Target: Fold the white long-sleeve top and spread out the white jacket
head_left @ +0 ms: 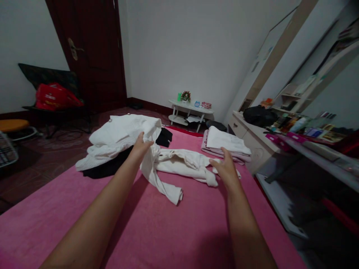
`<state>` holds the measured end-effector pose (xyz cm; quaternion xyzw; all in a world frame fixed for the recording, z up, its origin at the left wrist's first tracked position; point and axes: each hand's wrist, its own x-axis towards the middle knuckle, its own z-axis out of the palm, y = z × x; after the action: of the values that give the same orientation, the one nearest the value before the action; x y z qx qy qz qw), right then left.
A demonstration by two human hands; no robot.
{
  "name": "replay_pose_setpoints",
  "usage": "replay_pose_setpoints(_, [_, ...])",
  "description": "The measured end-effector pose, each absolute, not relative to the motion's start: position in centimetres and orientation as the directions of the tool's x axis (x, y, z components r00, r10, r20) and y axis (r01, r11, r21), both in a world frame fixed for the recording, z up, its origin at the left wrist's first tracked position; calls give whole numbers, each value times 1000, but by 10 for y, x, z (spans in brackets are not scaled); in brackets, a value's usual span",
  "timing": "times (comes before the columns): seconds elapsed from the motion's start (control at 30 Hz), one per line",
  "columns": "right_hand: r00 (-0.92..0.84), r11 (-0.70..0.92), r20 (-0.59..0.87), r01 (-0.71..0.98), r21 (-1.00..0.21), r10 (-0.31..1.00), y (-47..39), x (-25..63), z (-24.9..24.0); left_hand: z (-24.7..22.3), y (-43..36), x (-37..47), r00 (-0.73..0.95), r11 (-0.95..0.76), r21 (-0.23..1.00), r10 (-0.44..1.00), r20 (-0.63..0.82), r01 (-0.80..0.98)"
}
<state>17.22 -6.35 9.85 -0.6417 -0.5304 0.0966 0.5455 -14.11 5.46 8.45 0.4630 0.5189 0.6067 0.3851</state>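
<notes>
Pink bedding (168,231) stretches toward a pale wall (190,52) and a dark red door (94,56), and on it, in the head view, a white long-sleeved garment (182,171) lies between the two hands, rumpled, its long axis running sideways from one hand to the other. The left hand (140,146) is at its left end, over the edge next to a heap of white clothes (126,130) with black cloth (108,166) under it; the thumb and a finger are parted, and whether cloth is caught beneath them I cannot tell. From that end a sleeve (165,188) slants back toward the person and to the right, across the garment's main line. The right hand (227,170) is at the opposite end, thumb pointing inward at the garment's edge and forefinger spread away from it; its other fingers are hidden, so a grip cannot be confirmed. Neither hand is clearly nearer: each is by its own end, with the body of the cloth between. Just beyond the right hand sits a folded white stack (224,141).
</notes>
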Motion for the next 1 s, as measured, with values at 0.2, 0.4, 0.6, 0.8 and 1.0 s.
replay_pose_setpoints(0.2, [-9, 244, 355, 744, -623, 935, -57, 130, 76, 77, 52, -138, -172, -244, 820, 909, 379, 518])
replay_pose_setpoints(0.4, [25, 166, 316, 810, -563, 949, -48, 116, 36, 91, 40, -129, 11, -445, 734, 859, 513, 513])
replay_pose_setpoints(0.6, [93, 56, 293, 885, -462, 952, -48, 116, 25, 82, 32, -109, 234, -499, 690, 864, 447, 525])
replay_pose_setpoints(0.8, [218, 126, 287, 548, -827, 933, -41, 123, 34, 55, 32, -108, 392, -493, 502, 870, 299, 711])
replay_pose_setpoints(1.0, [473, 254, 276, 113, -961, 836, -50, 136, 75, 50, 42, -110, 392, -519, 530, 854, 341, 670])
